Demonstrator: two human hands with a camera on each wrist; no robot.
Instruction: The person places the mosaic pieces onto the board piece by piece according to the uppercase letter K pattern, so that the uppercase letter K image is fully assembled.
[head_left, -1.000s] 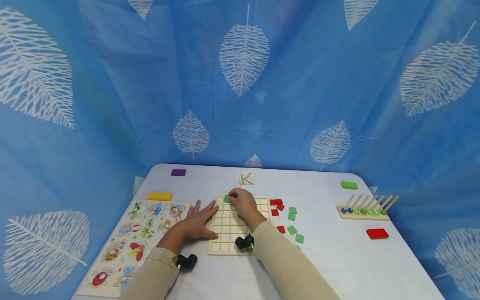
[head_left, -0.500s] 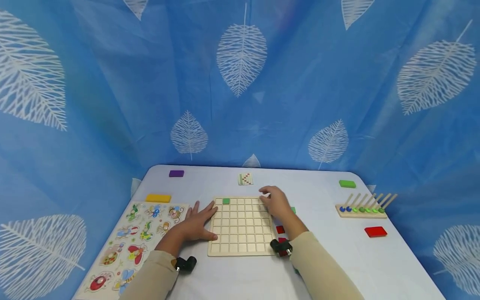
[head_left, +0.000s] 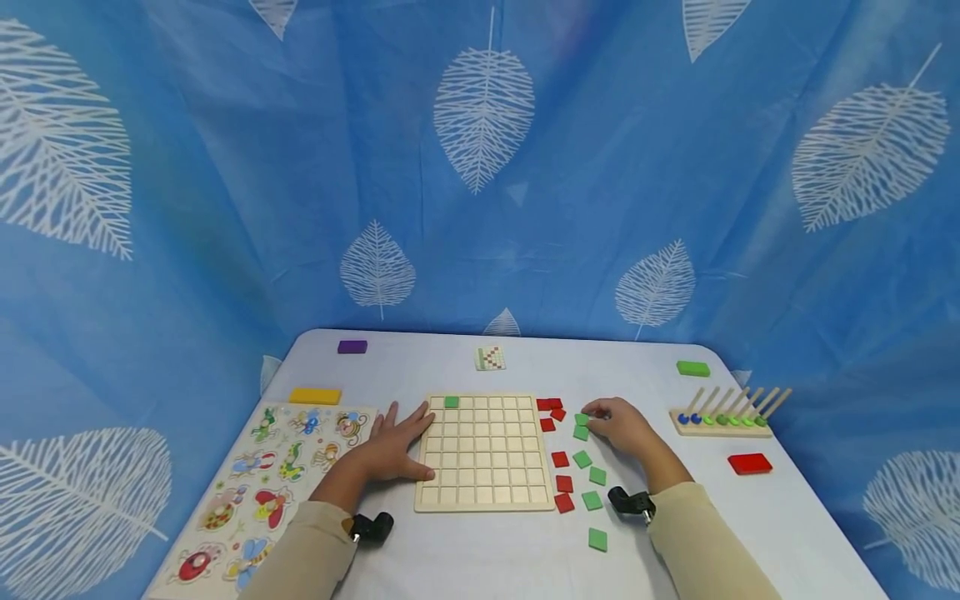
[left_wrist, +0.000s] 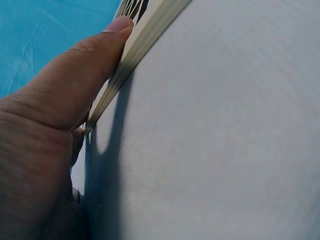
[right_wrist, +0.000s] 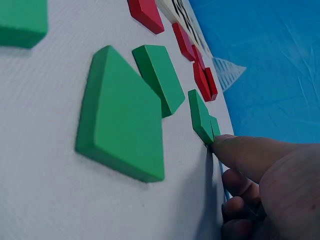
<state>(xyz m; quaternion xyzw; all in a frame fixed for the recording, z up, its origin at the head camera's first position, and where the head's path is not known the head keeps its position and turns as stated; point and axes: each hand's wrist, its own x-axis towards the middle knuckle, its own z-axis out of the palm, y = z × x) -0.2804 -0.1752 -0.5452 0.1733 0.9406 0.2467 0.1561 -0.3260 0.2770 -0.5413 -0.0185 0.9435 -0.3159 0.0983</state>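
The right hand point(head_left: 626, 427) rests on the counter point(head_left: 712, 517) with its fingers point(right_wrist: 235, 150) touching the edge of a green tile point(head_left: 582, 420); the wrist view is too oblique to confirm whether the thumb has closed on it, so the grip cannot be determined. More green and red tiles lie close below and to the left of those fingers, some nearly touching. Risk: a shallow pinch on so thin a piece could let it slip, or the fingertips could push the adjacent green tile point(head_left: 581, 433) out of place. The left hand point(head_left: 393, 446) lies flat, fingers spread, thumb pressed against the edge of the grid board point(head_left: 484, 483); if that pressure is released, the board may slide. One green tile point(head_left: 452, 402) sits in the top row. Half a second ago the right hand was at the board's top right corner; it is now among the loose tiles.
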